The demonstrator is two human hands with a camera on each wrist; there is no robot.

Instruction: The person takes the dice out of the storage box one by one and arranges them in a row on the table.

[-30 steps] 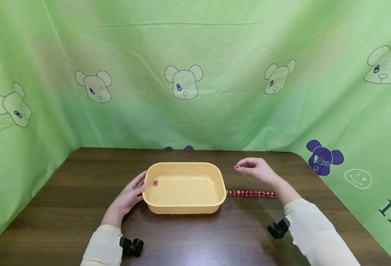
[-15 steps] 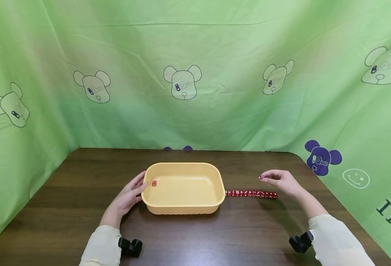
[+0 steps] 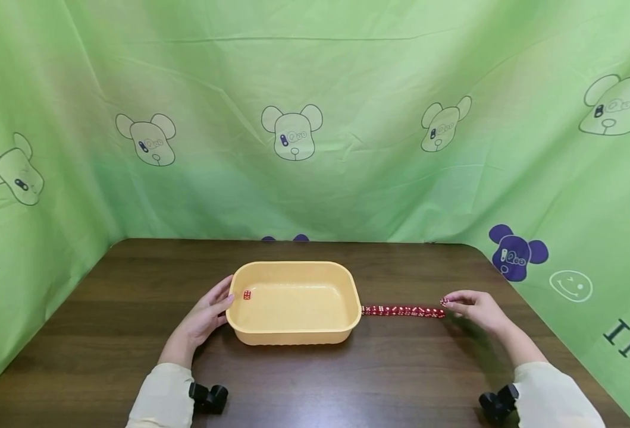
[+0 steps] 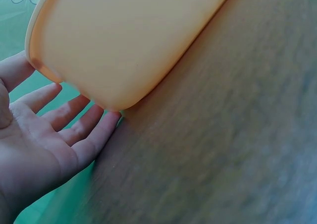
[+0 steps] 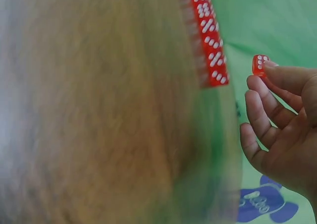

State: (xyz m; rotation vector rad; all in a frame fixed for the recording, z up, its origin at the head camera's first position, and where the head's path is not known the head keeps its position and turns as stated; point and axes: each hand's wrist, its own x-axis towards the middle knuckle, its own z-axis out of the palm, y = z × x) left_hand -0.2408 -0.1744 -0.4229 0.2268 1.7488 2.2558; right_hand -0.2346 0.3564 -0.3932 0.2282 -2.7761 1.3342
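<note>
My right hand (image 3: 476,310) pinches a red die (image 5: 259,65) between thumb and fingertips, white pips showing. The held die is just above the right end of a row of red dice (image 3: 403,311), which runs rightward from the tub. In the right wrist view the end of that row (image 5: 214,60) lies left of the hand, and the other fingers are loosely bent. My left hand (image 3: 203,318) holds the left end of a yellow plastic tub (image 3: 293,337), its thumb over the rim and its fingertips along the outer wall (image 4: 124,50). One red die (image 3: 247,295) lies inside the tub, near its left end.
The dark wooden table (image 3: 315,386) carries the tub and dice. A green cloth (image 3: 293,190) printed with bear heads hangs behind and at both sides. Each wrist wears a black camera, such as the left one (image 3: 209,398).
My right hand has moved right and down with the die, from beside the tub to the row's right end. The left hand keeps its hold on the tub; the view shifts slightly.
</note>
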